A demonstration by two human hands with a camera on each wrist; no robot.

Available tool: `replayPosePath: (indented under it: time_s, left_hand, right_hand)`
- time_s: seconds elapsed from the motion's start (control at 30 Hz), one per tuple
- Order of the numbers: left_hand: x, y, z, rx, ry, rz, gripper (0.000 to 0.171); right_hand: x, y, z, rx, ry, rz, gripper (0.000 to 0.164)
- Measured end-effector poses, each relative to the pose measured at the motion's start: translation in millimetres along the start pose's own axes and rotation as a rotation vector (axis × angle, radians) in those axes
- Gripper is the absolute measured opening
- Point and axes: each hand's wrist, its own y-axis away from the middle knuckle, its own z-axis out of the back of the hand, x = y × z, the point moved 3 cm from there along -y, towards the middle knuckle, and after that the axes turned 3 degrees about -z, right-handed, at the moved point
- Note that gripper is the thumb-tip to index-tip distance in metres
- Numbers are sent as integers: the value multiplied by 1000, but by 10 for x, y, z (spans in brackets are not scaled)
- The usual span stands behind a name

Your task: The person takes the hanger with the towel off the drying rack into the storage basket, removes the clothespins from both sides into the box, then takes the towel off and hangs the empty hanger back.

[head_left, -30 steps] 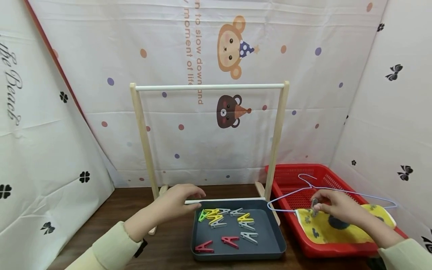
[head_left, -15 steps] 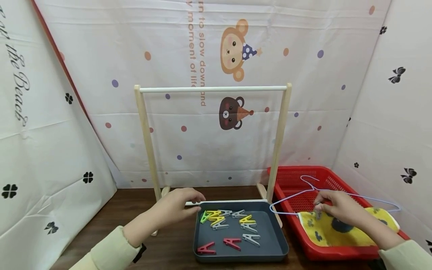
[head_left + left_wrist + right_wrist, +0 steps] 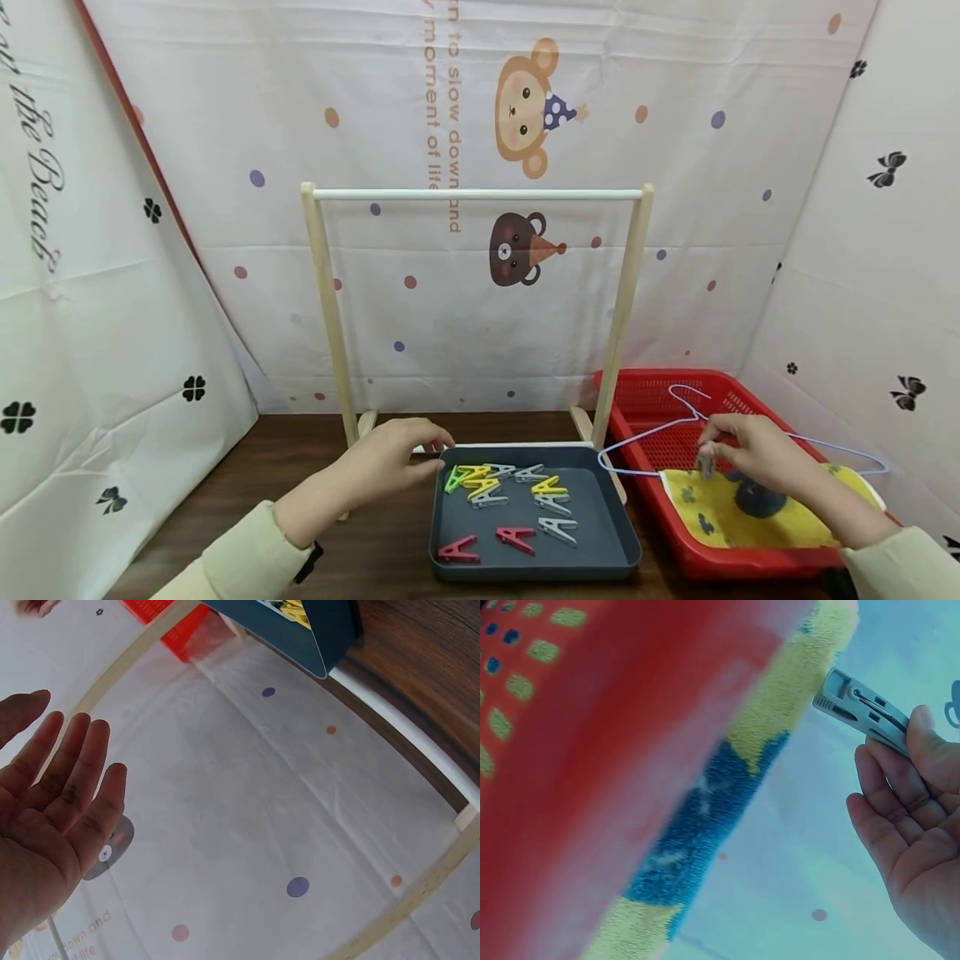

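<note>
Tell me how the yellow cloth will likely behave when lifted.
The cloth will probably sag and fold, since it looks like soft fabric. It seems unlikely to be slippery, given its fuzzy surface in the right wrist view. It might drag the hanger along, as the two appear to overlap.

Left hand (image 3: 396,455) loose, right hand (image 3: 752,450) pinched

At lower right I see a smooth plastic clip (image 3: 706,464), fuzzy cloth (image 3: 782,527) and a slightly glossy plastic basket (image 3: 750,563).
</note>
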Motion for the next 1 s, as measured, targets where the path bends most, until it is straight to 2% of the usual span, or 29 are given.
replayPosePath:
  time_s: [0.17,0.33,0.6,0.77,0.87,1.0]
  left_hand:
    - [-8,-26,-2,12,-7,5,18]
    - [-9,-42,-10,11,-1,0,19]
    - [-102,-116,-30,20,29,-10,23]
    - [-222,-222,-68,-42,74,-17,27]
    - [-334,-309,-77,-95,90,-49,28]
    - [-535,-439,-64,-151,110,-117,30]
  right_hand:
    - [60,10,50,-55,51,-5,10]
    - [157,34,50,-56,36,-7,13]
    - [373,68,40,-112,33,-54,36]
    - [686,79,-18,-174,-5,-56,42]
    - [922,68,-94,-196,-79,-59,44]
    - [1221,37,-236,-212,-192,-7,46]
